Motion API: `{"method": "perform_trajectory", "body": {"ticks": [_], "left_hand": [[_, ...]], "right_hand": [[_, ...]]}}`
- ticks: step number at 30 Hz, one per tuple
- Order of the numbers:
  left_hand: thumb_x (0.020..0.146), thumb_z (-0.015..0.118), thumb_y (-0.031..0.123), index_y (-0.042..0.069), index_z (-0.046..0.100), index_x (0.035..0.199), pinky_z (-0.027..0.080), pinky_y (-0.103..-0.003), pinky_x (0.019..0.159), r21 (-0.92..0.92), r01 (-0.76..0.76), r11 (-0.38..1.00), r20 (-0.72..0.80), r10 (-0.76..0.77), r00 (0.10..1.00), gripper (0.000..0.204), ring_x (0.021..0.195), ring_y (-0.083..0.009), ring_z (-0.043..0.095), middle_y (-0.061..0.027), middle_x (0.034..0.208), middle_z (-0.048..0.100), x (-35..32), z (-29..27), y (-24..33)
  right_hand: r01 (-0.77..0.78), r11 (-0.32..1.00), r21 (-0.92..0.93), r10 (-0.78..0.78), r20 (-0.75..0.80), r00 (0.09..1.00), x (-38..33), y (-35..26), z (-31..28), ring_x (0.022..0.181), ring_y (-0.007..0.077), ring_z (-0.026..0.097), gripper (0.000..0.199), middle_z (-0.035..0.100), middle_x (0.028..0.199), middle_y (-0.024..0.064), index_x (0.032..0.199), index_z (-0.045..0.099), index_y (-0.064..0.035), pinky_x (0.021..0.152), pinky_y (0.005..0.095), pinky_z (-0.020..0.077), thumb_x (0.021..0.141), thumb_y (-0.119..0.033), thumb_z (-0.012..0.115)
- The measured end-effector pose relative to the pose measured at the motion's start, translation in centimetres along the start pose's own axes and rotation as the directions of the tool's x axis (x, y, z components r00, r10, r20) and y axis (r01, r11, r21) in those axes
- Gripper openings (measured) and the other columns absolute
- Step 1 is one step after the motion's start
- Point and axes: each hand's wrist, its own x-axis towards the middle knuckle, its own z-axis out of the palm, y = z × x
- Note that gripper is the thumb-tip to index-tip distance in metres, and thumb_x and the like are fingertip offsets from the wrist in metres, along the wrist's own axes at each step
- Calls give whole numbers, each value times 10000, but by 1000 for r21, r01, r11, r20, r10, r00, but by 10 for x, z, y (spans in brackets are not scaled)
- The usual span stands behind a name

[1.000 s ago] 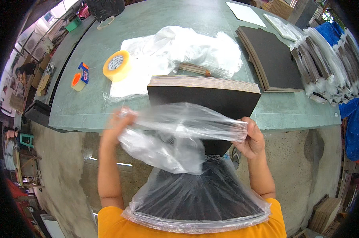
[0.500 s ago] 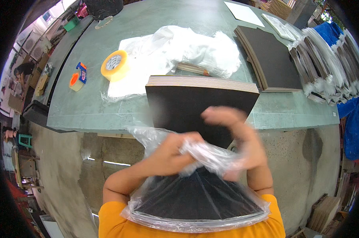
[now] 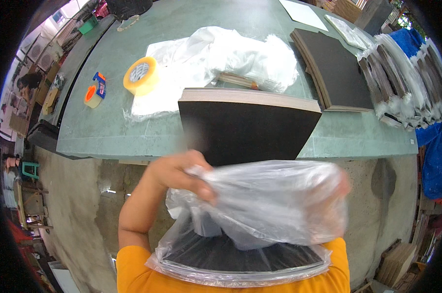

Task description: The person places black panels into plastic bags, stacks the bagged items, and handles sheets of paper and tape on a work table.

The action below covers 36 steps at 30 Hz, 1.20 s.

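A clear plastic bag (image 3: 265, 190) is stretched between my hands in front of my chest. My left hand (image 3: 179, 173) pinches its edge between thumb and fingers. Through the film, my right hand (image 3: 326, 205) shows as a blur at the bag's right side, its fingers too smeared to read. Below, close to my body, a dark flat panel (image 3: 240, 261) lies under clear plastic. Just beyond the bag, a stack of black boards (image 3: 250, 127) with pale edges leans at the table's near edge. The bag covers its lower part.
On the green table (image 3: 108, 141) lie a tape roll (image 3: 141, 76), a small tape dispenser (image 3: 96, 90) and crumpled white plastic (image 3: 216, 53). More dark boards (image 3: 333, 68) rest at the right, beside several plastic-wrapped bundles (image 3: 401, 83). A green stool (image 3: 30, 170) stands far left.
The bunched plastic has been spread wide. My left hand has moved up and left, and my right hand has moved right, now showing through the film.
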Motion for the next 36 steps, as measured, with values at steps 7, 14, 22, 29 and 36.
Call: {"method": "perform_trajectory", "body": {"ticks": [7,14,22,29,36], "left_hand": [[769,565,227,35,538,767,454,-418,560,846,351,401,-151,-451,880,194,649,-337,577,-168,632,566,-5,48,29],[732,614,271,37,572,721,453,-347,572,736,393,551,-206,-371,906,238,649,-290,585,-139,658,588,-29,50,-44],[703,559,-3,107,525,1058,462,-330,625,536,775,335,-681,714,162,373,750,-201,537,-101,957,541,-38,-36,11],[531,504,-122,220,535,1136,432,-270,646,685,723,91,-624,586,517,696,807,-208,516,-98,1118,440,-15,5,21],[528,662,2,-17,598,933,456,-275,665,186,-85,979,-694,192,694,411,746,-189,577,-103,799,609,-77,-2,-3]], "right_hand": [[-436,-113,-893,78,-445,892,-16,-10,8,827,305,572,355,606,824,160,941,578,-31,807,395,418,706,-297,597],[-579,463,-671,-662,-696,279,-25,-74,1,663,160,549,209,579,707,81,797,566,-17,632,285,436,611,-98,614],[-672,146,-726,-833,-456,312,9,-46,-4,957,266,494,524,510,1051,120,1046,533,-55,823,379,390,549,104,488],[-828,167,-536,-826,-534,179,-22,-48,3,995,255,477,628,490,1073,136,1086,557,-97,829,331,389,523,164,460],[284,922,-262,-383,-718,581,-102,-13,-4,688,144,602,291,625,779,110,836,631,2,562,224,466,591,-119,731]]}}
